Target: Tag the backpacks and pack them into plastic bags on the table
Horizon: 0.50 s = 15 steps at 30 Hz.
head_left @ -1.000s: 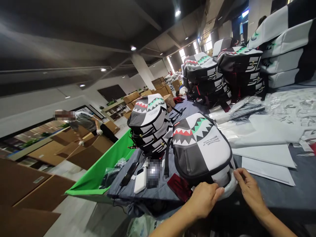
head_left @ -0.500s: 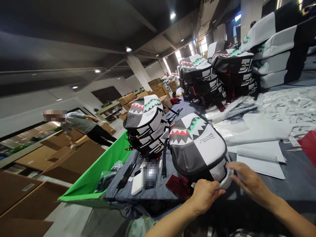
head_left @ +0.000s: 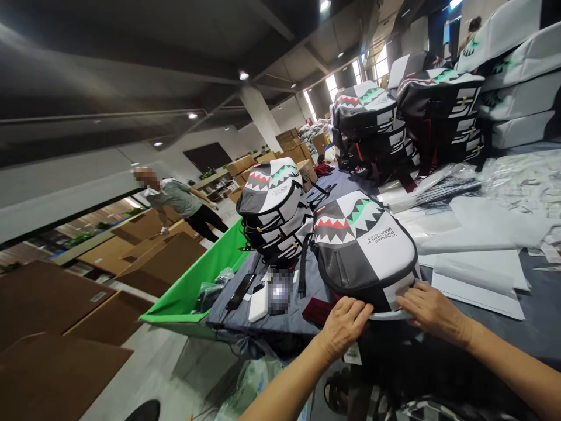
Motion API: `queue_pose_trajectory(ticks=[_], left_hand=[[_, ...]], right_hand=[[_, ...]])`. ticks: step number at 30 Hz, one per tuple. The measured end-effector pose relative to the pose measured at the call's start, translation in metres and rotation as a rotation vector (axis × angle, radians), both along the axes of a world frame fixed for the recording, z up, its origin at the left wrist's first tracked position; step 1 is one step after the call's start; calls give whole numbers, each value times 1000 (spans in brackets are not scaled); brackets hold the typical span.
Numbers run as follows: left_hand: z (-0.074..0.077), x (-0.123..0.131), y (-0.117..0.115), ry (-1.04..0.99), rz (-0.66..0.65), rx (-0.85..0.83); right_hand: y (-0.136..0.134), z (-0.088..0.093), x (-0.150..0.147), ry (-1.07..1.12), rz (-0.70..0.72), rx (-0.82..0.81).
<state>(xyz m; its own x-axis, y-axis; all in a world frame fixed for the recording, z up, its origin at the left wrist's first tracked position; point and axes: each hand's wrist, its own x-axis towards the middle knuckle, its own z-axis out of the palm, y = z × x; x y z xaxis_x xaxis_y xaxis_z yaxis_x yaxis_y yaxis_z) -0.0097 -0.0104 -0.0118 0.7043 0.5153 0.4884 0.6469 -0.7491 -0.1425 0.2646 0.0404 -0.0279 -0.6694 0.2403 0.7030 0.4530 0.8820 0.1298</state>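
A shark-mouth backpack [head_left: 368, 251] in black and white check lies printed panel up on a cloth-covered table [head_left: 537, 292], base toward me, as I work from a distance through two bare hands. Its long axis runs from the near base away and leftward to the top, so the bag's whole length lies beyond my grip. My left hand [head_left: 348, 324] holds the left part of a pale band [head_left: 390, 316] along the base, its fingers drawn in narrow; my right hand [head_left: 432, 307] closes on the band's other end at the near right corner. Neither is clearly nearer: both meet the bag at the base, a short span of band between them. The thumbs are partly hidden. Just beside the left hand lies a dark red cloth [head_left: 317, 311]; right of the bag, white sheets [head_left: 477, 292]; beyond, left, a backpack stack [head_left: 272, 199].
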Motion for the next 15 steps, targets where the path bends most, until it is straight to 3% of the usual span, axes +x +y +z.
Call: queue_pose_trajectory(ticks=[3,6,10,12,15], left_hand=[[30,37,1,-170,-3,-464],[53,77,24,-234,6,-944],[56,106,49,-223,0,-1503],[51,108,48,-263,-7,-1593],[43,103,41,-329,-14,-1518]], right_hand=[[8,-1,7,66,37,-5],[18,-2,12,131,89,1],[6,1,18,149,-12,6],[-16,3,31,136,-136,-37],[-60,12,77,200,-371,-168]])
